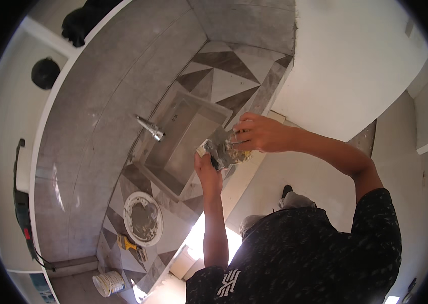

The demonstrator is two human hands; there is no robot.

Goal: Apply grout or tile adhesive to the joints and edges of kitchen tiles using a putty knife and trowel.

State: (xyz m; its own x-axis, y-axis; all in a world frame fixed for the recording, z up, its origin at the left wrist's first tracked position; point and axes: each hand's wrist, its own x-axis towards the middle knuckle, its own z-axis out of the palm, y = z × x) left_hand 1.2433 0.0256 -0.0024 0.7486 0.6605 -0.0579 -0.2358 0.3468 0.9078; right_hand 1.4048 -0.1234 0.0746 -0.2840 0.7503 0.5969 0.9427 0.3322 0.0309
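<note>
Over the front edge of the counter, my left hand (208, 169) grips a putty-smeared scraper (219, 143) with a flat grey blade. My right hand (262, 133) reaches in from the right, its bent fingers against the far side of the blade. Under those fingers is a messy patch of yellow and grey; I cannot make out whether it is a second tool. Left of my hands, a white round tub (144, 219) of grey paste stands on the counter. Beside the tub lies a yellow-handled brush or scraper (132, 247).
A grey sink (166, 169) is set into the triangle-patterned counter (231, 83), with a metal tap (149, 127) on the wall side. A white bucket (108, 283) stands at the lower left. Dark objects, including a round black one (45, 73), sit on the white ledge.
</note>
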